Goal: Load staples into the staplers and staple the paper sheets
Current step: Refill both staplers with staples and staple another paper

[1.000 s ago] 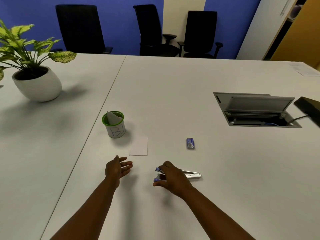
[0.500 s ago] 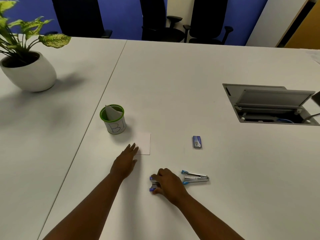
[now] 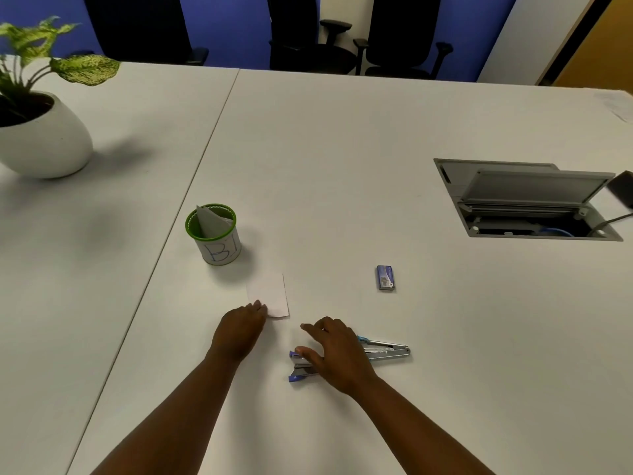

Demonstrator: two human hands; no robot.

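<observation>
The paper (image 3: 269, 294) is touched at its near corner by the left hand (image 3: 239, 332), fingers straight. The stapler (image 3: 346, 359) is covered by the right hand (image 3: 334, 354), fingers spread.

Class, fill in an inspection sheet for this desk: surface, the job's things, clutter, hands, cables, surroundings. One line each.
Surface: white table, seam running down its left part.
Job's things: small white paper sheet lying flat; silver stapler with blue tips, opened out flat; small blue staple box to the right, apart.
Clutter: green-rimmed white cup with folded paper inside; white plant pot.
Hands: left hand fingertips touch the sheet's near corner; right hand rests over the stapler, fingers relaxed.
Cables: a blue one inside the open grey floor-box hatch.
Surroundings: black office chairs, blue wall.
</observation>
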